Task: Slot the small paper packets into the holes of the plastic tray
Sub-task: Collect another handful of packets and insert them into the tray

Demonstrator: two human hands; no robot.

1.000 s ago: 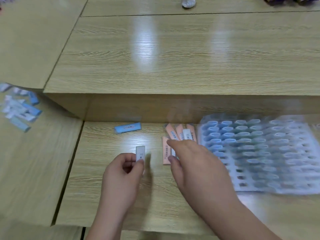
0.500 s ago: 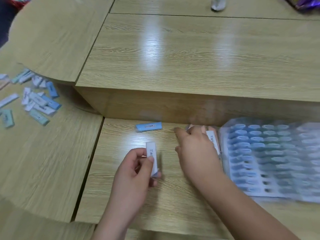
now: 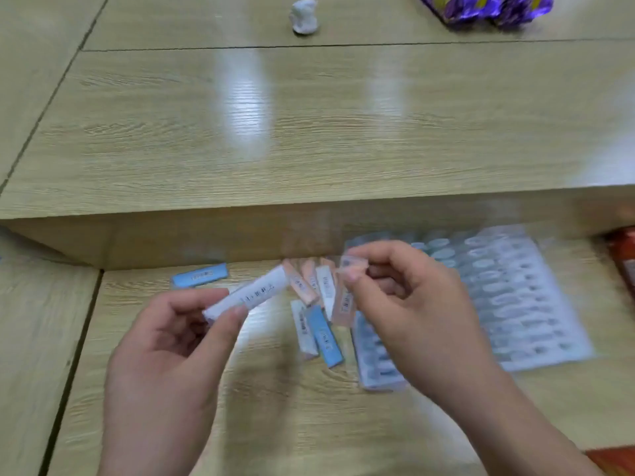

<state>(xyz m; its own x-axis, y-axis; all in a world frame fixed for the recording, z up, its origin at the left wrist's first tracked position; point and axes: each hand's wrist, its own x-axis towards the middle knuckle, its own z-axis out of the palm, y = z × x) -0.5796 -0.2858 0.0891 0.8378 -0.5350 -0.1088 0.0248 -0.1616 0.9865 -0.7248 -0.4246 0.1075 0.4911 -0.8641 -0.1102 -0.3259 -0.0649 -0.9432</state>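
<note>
The job looks well under way but not finished. The tray [image 3: 522, 304] lies flat on the bench [image 3: 275, 424] at the right. Most of its holes seem to carry packets already, though blur hides how many near rows are still free. The left hand [image 3: 165, 355] pinches one end of a white packet [image 3: 252, 293] between thumb and fingers [image 3: 192, 300], the packet slanting up to the right, clear of the bench. The right hand [image 3: 412, 314] pinches a pink packet [image 3: 346, 300] at its top end, fingers curled, just left of the tray. Neither packet is over a hole yet. Still to place: those two, a loose pile [image 3: 309, 290] between the hands, and a lone blue packet [image 3: 199, 275] further left by the step.
</note>
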